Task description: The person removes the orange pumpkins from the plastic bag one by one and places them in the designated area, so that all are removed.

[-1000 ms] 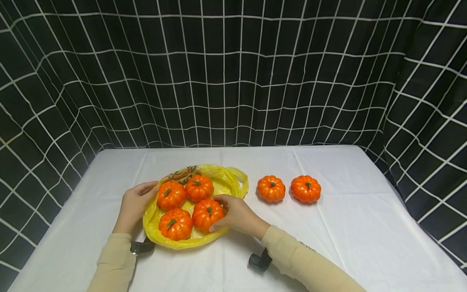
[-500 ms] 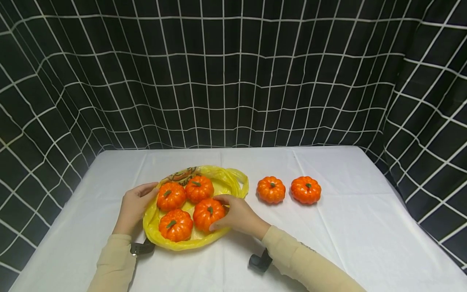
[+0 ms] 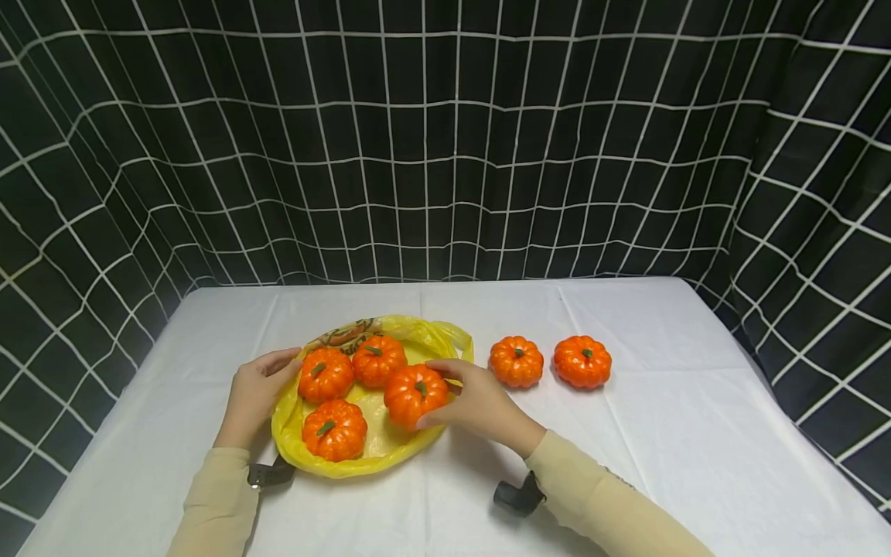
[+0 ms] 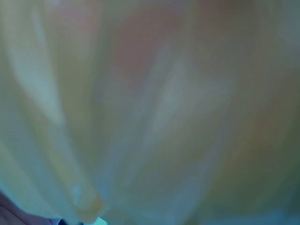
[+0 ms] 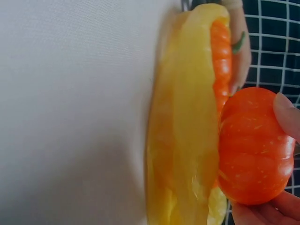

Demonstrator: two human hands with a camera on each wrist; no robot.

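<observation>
A yellow plastic bag [image 3: 379,437] lies with its mouth spread wide on the left half of the table. My right hand [image 3: 482,406] grips a small orange pumpkin [image 3: 411,396] with a green stem, thumb on the near side and fingers on the far side. In the right wrist view this held pumpkin [image 5: 255,147] is raised to the bag's rim. Three more pumpkins, one at the front [image 3: 335,430], one at the left [image 3: 326,375] and one at the back [image 3: 379,361], sit inside. My left hand [image 3: 259,394] holds the bag's left edge; yellow plastic fills the left wrist view, blurred.
Two similar pumpkins, one nearer the bag [image 3: 517,362] and one farther right [image 3: 583,362], sit on the white tablecloth [image 3: 668,433]. A black curtain [image 3: 445,155] with a white grid surrounds the table's back and sides.
The pumpkin in my right hand has risen off the bag's bottom and shifted right and slightly back. My left hand and the other pumpkins stay where they were.
</observation>
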